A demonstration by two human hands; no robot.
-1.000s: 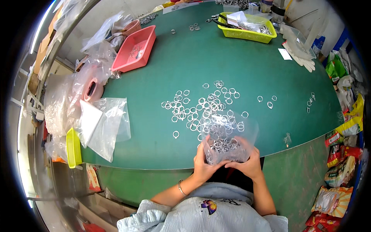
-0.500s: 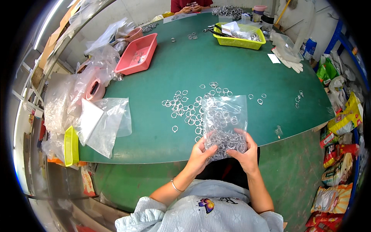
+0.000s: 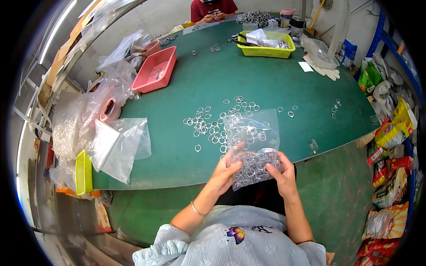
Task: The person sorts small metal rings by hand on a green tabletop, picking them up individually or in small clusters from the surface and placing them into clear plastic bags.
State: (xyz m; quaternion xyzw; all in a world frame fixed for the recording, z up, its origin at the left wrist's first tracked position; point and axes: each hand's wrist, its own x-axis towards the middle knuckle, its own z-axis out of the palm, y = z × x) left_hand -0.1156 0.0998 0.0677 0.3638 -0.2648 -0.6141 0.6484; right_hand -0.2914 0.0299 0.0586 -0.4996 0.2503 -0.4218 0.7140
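Between my hands is a clear plastic bag [image 3: 254, 170], its lower half filled with many small silver metal rings and its upper part flat and see-through. My left hand [image 3: 228, 166] grips the bag's left side, thumb in front and fingers partly behind the plastic. On the right edge, my right hand [image 3: 283, 174] pinches the bag with its thumb across the front. Just beyond the bag, loose metal rings [image 3: 216, 129] lie scattered on the green table [image 3: 173, 164]; some show through the plastic.
Flat clear bags [image 3: 137, 133] lie at the left, near a yellow-green tray [image 3: 82, 173]. Farther off are a pink tray [image 3: 155, 70], a yellow basket [image 3: 266, 51] of parts and white gloves [image 3: 326, 71]. Another person [image 3: 213, 9] sits at the far end, hands together.
The bag has tilted a little and shifted slightly left. My left fingers have moved up along its side, and the right thumb has shifted toward the bag's edge. My view has turned slightly.
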